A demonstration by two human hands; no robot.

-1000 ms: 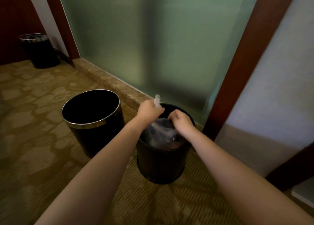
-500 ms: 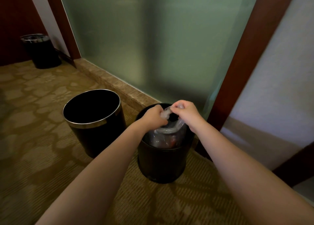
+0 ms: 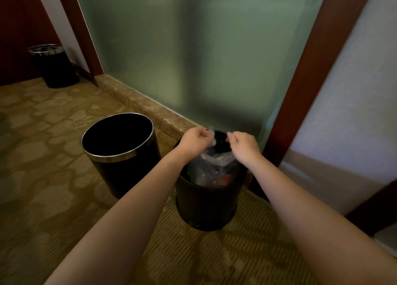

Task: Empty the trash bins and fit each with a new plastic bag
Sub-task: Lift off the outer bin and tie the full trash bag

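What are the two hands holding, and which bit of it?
The clear plastic bag in the nearest bin. The left hand and right hand each pinch its top edge.

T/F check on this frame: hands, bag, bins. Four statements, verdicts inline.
1. The left hand and the right hand both pinch the top of the clear bag. True.
2. The bag hangs fully clear of the nearest bin. False: most of it sits inside that bin.
3. The silver-rimmed bin beside it has a liner fitted. False: its inside looks bare and dark, and no bag shows.
4. A third bin stands at the far left. True.
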